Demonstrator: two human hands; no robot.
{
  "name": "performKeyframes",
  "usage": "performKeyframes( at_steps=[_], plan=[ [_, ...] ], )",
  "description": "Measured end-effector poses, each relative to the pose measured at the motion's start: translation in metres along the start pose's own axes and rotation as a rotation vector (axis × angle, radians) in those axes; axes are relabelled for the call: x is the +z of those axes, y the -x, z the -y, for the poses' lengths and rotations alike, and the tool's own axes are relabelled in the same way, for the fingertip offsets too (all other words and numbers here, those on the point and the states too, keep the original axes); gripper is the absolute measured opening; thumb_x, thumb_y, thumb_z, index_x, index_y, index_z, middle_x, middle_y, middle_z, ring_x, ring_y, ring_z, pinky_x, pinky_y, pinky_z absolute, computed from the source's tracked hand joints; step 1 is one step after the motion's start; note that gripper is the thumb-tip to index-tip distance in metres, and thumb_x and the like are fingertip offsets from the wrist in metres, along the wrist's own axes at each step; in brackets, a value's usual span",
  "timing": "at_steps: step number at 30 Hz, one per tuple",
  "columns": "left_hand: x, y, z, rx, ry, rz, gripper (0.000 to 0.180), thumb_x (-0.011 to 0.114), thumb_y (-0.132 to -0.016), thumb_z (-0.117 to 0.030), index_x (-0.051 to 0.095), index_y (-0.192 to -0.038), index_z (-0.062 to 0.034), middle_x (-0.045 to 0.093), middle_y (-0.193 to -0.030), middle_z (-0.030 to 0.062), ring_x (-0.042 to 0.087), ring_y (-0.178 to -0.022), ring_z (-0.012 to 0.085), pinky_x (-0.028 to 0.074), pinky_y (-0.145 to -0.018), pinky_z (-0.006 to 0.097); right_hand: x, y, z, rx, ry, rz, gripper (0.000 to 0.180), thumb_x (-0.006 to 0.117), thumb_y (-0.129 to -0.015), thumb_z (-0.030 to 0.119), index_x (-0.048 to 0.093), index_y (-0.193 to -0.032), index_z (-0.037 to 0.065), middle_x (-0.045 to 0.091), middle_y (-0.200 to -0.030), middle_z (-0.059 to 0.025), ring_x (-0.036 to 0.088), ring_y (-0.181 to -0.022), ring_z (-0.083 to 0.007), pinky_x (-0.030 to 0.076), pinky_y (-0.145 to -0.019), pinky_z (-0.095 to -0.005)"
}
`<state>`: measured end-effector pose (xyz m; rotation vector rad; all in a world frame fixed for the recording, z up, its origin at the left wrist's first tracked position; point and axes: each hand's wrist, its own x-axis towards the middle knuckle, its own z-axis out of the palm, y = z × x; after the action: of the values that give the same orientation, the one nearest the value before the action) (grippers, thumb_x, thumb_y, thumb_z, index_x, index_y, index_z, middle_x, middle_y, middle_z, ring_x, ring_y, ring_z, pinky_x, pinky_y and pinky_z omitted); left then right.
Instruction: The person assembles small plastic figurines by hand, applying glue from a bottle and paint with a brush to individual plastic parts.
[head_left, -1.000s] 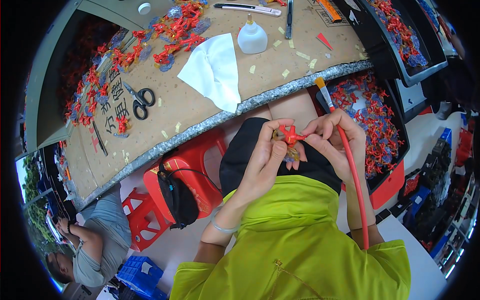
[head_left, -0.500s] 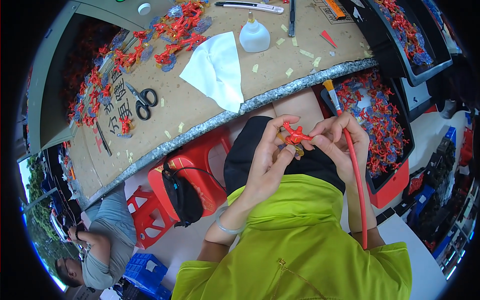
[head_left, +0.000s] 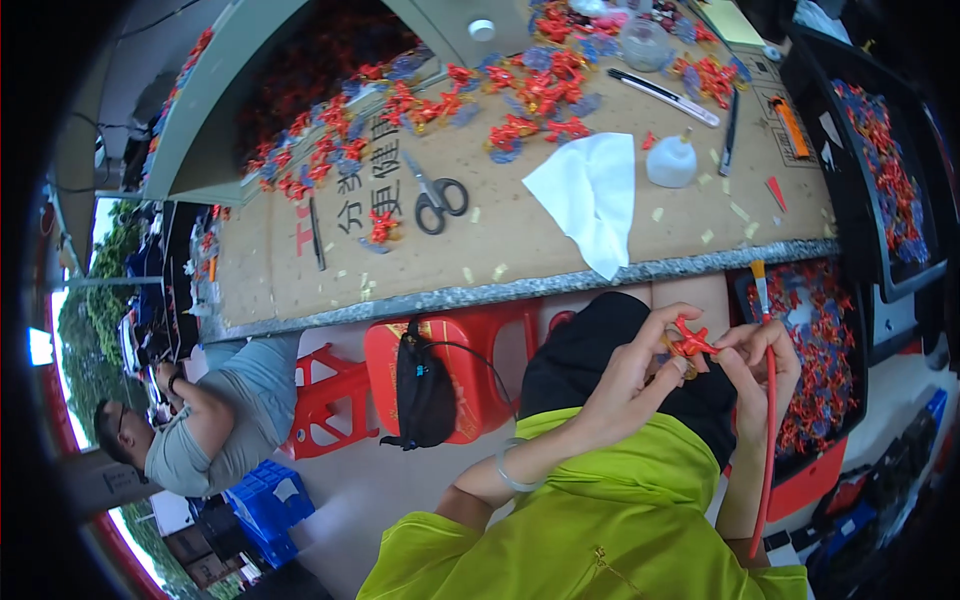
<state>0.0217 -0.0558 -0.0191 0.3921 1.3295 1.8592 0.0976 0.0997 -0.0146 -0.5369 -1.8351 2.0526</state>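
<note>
In front of my lap, my left hand (head_left: 632, 378) pinches a small red plastic figurine (head_left: 690, 339) with a yellowish part beneath it. My right hand (head_left: 762, 362) is closed at the figurine's right side, thumb and finger touching it. A long red-handled brush (head_left: 769, 430) is also tucked in the right hand, its tan bristles pointing away from me. Beyond my hands, a white cloth (head_left: 592, 195) lies on the table (head_left: 480, 235) beside a white squeeze bottle (head_left: 671, 162).
Red and blue figurines (head_left: 545, 85) cover the table's far side. Scissors (head_left: 437, 200) and a cutter knife (head_left: 665, 97) lie there too. At right stand black trays of figurines (head_left: 815, 385). A red stool (head_left: 475, 370) holds a black pouch (head_left: 425, 390). Another person (head_left: 215, 415) sits at left.
My view has swung left, so the table and my hands appear farther right. Both hands keep their hold on the figurine, and the brush stays in the right hand.
</note>
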Motion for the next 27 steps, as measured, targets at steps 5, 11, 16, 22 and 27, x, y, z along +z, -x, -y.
performKeyframes(
  at_steps=[5, 11, 16, 22, 27],
  plan=[
    [-0.005, 0.002, -0.010, 0.024, -0.039, -0.045, 0.044, 0.047, -0.092, -0.002, 0.036, -0.135, -0.0031, 0.058, -0.100, 0.0076, 0.053, -0.091, 0.0105, 0.043, -0.077, 0.025, 0.006, -0.006, 0.004, 0.015, -0.044, 0.048, 0.022, 0.064, -0.078, -0.010, 0.047, -0.082, 0.004, 0.062, -0.087, -0.0141, 0.059, -0.082, -0.0127, 0.046, -0.077, -0.0247],
    [-0.009, 0.003, -0.013, 0.034, -0.101, -0.049, 0.046, 0.048, -0.090, -0.001, 0.038, -0.135, -0.0030, 0.059, -0.105, 0.0080, 0.056, -0.087, 0.0107, 0.045, -0.073, 0.024, 0.012, -0.008, 0.007, 0.018, -0.144, 0.141, 0.023, 0.063, -0.078, -0.012, 0.048, -0.087, 0.002, 0.061, -0.086, -0.0138, 0.060, -0.086, -0.0139, 0.048, -0.080, -0.0272],
    [-0.034, -0.019, -0.053, 0.301, -0.594, -0.270, 0.047, 0.049, -0.086, 0.003, 0.043, -0.132, -0.0010, 0.063, -0.101, 0.0094, 0.062, -0.075, 0.0126, 0.049, -0.065, 0.024, 0.006, -0.010, 0.004, -0.192, -0.127, -0.028, 0.022, 0.060, -0.078, -0.010, 0.043, -0.081, 0.003, 0.060, -0.084, -0.0152, 0.063, -0.068, -0.0185, 0.056, -0.067, -0.0301],
    [-0.163, -0.109, -0.156, 0.669, -1.076, -0.894, 0.019, 0.066, -0.082, -0.012, 0.068, -0.091, 0.0045, 0.068, -0.072, 0.0115, 0.066, -0.064, 0.0150, 0.050, -0.059, 0.026, -0.007, -0.008, 0.007, -0.229, -0.233, -0.031, 0.023, 0.060, -0.077, -0.010, 0.042, -0.081, 0.004, 0.059, -0.082, -0.0149, 0.062, -0.066, -0.0171, 0.056, -0.065, -0.0286],
    [-0.196, -0.162, -0.165, 0.504, -1.535, -0.898, 0.028, 0.074, -0.075, -0.021, 0.069, -0.088, 0.0031, 0.068, -0.074, 0.0176, 0.067, -0.068, 0.0302, 0.053, -0.065, 0.035, -0.015, -0.001, 0.005, -0.202, -0.253, -0.069, 0.024, 0.060, -0.077, -0.010, 0.041, -0.080, 0.005, 0.059, -0.082, -0.0147, 0.062, -0.067, -0.0171, 0.055, -0.065, -0.0278]
  ],
)
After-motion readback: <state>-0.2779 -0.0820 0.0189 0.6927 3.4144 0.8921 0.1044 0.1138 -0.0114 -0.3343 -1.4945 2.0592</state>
